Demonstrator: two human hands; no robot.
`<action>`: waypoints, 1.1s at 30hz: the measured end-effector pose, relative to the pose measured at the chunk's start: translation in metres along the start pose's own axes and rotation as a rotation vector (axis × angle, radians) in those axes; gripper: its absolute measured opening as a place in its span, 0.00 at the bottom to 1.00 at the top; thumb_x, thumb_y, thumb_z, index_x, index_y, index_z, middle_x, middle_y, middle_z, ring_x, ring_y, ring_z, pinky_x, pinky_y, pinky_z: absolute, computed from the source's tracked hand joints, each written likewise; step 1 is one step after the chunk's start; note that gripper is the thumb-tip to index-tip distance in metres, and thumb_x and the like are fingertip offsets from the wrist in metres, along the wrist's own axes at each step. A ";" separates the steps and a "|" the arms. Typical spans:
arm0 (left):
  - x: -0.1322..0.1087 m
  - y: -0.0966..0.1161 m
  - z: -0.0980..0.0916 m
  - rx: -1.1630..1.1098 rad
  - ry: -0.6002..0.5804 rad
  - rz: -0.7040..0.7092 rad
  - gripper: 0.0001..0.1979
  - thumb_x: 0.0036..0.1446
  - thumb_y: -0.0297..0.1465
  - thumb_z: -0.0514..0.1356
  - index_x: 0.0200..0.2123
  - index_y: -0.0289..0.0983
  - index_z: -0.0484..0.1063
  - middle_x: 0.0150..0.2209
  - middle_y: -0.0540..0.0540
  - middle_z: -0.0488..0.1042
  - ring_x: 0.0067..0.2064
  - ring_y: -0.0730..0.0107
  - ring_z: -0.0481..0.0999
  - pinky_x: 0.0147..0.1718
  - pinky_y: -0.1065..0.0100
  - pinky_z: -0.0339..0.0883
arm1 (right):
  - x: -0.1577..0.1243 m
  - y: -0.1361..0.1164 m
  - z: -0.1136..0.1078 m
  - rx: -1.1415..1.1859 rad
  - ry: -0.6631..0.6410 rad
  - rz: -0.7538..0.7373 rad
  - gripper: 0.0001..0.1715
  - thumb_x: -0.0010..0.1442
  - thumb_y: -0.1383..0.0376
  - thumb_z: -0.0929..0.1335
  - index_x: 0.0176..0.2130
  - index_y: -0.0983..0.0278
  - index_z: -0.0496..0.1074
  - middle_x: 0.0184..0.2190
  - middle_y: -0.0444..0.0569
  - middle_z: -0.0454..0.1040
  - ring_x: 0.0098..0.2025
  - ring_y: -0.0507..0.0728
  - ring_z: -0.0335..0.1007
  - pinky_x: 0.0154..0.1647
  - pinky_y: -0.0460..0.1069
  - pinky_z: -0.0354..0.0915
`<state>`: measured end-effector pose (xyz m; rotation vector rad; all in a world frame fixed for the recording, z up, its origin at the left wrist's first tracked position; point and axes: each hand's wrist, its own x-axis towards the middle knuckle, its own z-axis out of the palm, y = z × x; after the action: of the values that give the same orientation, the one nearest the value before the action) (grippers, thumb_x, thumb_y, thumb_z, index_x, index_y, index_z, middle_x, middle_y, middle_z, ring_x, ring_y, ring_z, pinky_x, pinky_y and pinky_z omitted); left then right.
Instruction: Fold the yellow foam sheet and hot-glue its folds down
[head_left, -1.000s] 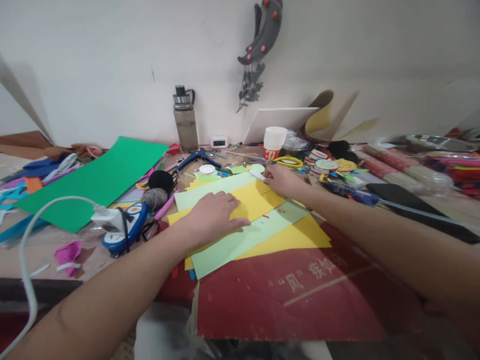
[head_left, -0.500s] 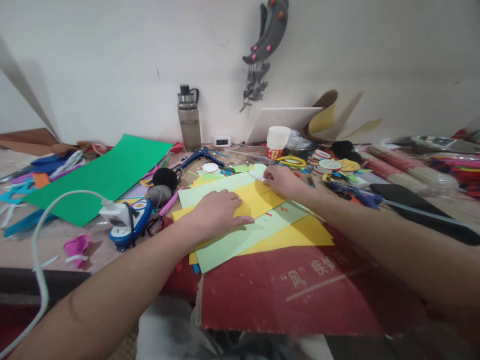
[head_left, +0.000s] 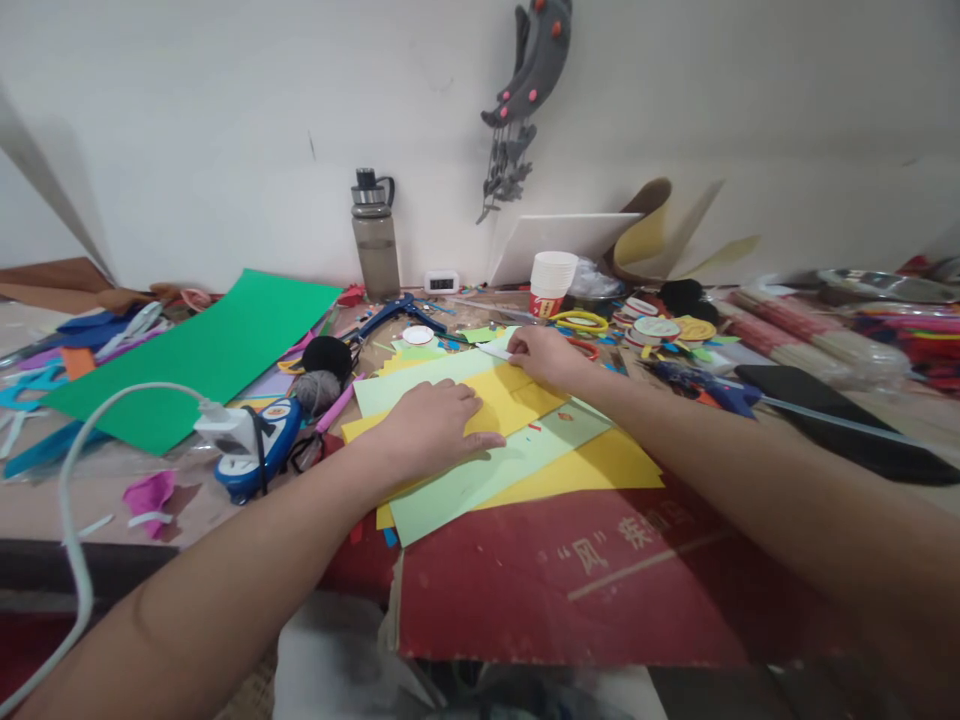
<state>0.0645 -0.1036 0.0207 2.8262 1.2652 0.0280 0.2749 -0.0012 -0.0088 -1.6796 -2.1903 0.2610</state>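
Note:
My left hand [head_left: 435,432] lies flat, fingers stretched out, pressing on a yellow paper strip [head_left: 529,405]. Beneath the strip is a pale green sheet [head_left: 450,497], with more yellow paper [head_left: 592,470] under that. At the strip's far edge, my right hand [head_left: 541,355] is closed in a pinch on a slim white pointed object [head_left: 495,350]; its tip points left over the green sheet, and its exact kind is unclear. The papers rest on a worn red board [head_left: 525,590] with printed characters. Small red scraps lie on the green sheet near the strip.
A large green sheet [head_left: 202,350] and a blue power socket [head_left: 259,455] with a white cable are to the left. A water bottle [head_left: 375,240], paper cups [head_left: 551,283] and yellow-handled scissors [head_left: 581,321] stand or lie behind. A black slab [head_left: 840,420] is on the right.
My right hand has slid a little to the left along the yellow strip's far edge with the slim white object. My left hand stays on the strip. The view has shifted slightly.

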 end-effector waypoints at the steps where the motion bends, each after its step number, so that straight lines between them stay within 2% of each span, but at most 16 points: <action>1: 0.000 0.000 0.000 0.002 -0.001 0.001 0.31 0.63 0.54 0.47 0.50 0.35 0.74 0.51 0.38 0.75 0.53 0.52 0.72 0.49 0.57 0.63 | 0.000 0.002 -0.001 0.002 0.002 -0.008 0.05 0.55 0.72 0.69 0.35 0.67 0.75 0.33 0.50 0.79 0.33 0.53 0.72 0.31 0.45 0.63; 5: -0.002 0.001 -0.003 -0.009 -0.006 -0.021 0.31 0.63 0.54 0.48 0.50 0.36 0.73 0.51 0.38 0.75 0.53 0.53 0.72 0.50 0.58 0.63 | -0.006 0.006 -0.010 -0.002 0.037 -0.062 0.07 0.55 0.71 0.69 0.37 0.67 0.76 0.35 0.51 0.78 0.35 0.54 0.72 0.35 0.46 0.63; 8: -0.003 0.001 -0.006 -0.038 -0.015 -0.040 0.30 0.62 0.53 0.48 0.49 0.36 0.73 0.50 0.38 0.75 0.52 0.53 0.72 0.48 0.59 0.64 | -0.014 0.005 -0.015 0.040 0.051 -0.188 0.10 0.58 0.68 0.68 0.41 0.66 0.76 0.38 0.50 0.77 0.37 0.54 0.71 0.38 0.47 0.64; 12: -0.002 -0.003 -0.009 -0.077 0.005 -0.087 0.28 0.63 0.52 0.48 0.45 0.36 0.75 0.49 0.39 0.74 0.48 0.56 0.74 0.44 0.61 0.66 | -0.019 0.005 -0.015 0.073 -0.053 -0.401 0.10 0.59 0.69 0.66 0.39 0.64 0.76 0.38 0.51 0.77 0.40 0.56 0.70 0.43 0.49 0.65; 19: 0.001 -0.013 -0.005 -0.100 0.010 -0.084 0.23 0.66 0.45 0.48 0.41 0.36 0.78 0.44 0.39 0.77 0.47 0.59 0.74 0.48 0.62 0.64 | -0.013 0.015 -0.019 0.068 -0.149 -0.556 0.10 0.61 0.67 0.65 0.36 0.64 0.77 0.37 0.52 0.76 0.42 0.57 0.70 0.47 0.51 0.64; 24: -0.001 -0.010 -0.007 -0.087 -0.003 -0.089 0.22 0.65 0.44 0.49 0.42 0.37 0.78 0.45 0.39 0.77 0.47 0.58 0.75 0.48 0.62 0.64 | -0.018 0.020 -0.028 0.058 -0.210 -0.567 0.10 0.61 0.66 0.66 0.34 0.63 0.78 0.35 0.51 0.76 0.41 0.56 0.70 0.47 0.50 0.63; 27: -0.002 -0.009 -0.008 -0.080 -0.001 -0.085 0.22 0.65 0.44 0.49 0.43 0.36 0.78 0.44 0.39 0.77 0.48 0.58 0.75 0.48 0.61 0.64 | -0.020 0.019 -0.034 0.011 -0.246 -0.516 0.10 0.60 0.68 0.66 0.35 0.62 0.78 0.36 0.50 0.76 0.41 0.56 0.70 0.46 0.49 0.63; 30: -0.002 -0.009 -0.007 -0.079 0.001 -0.073 0.23 0.65 0.44 0.49 0.43 0.36 0.78 0.44 0.39 0.77 0.48 0.58 0.75 0.49 0.61 0.64 | -0.018 0.015 -0.033 -0.003 -0.204 -0.468 0.11 0.60 0.69 0.65 0.37 0.63 0.78 0.37 0.50 0.77 0.41 0.56 0.70 0.45 0.49 0.63; 33: -0.001 -0.010 -0.006 -0.076 -0.004 -0.080 0.23 0.65 0.44 0.50 0.43 0.35 0.78 0.44 0.38 0.77 0.48 0.58 0.74 0.49 0.61 0.64 | -0.016 0.013 -0.026 0.000 -0.152 -0.489 0.11 0.60 0.68 0.65 0.38 0.64 0.78 0.37 0.52 0.77 0.40 0.56 0.70 0.44 0.50 0.63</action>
<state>0.0560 -0.0975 0.0263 2.7090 1.3447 0.0668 0.3000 -0.0149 0.0073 -1.1007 -2.6246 0.2596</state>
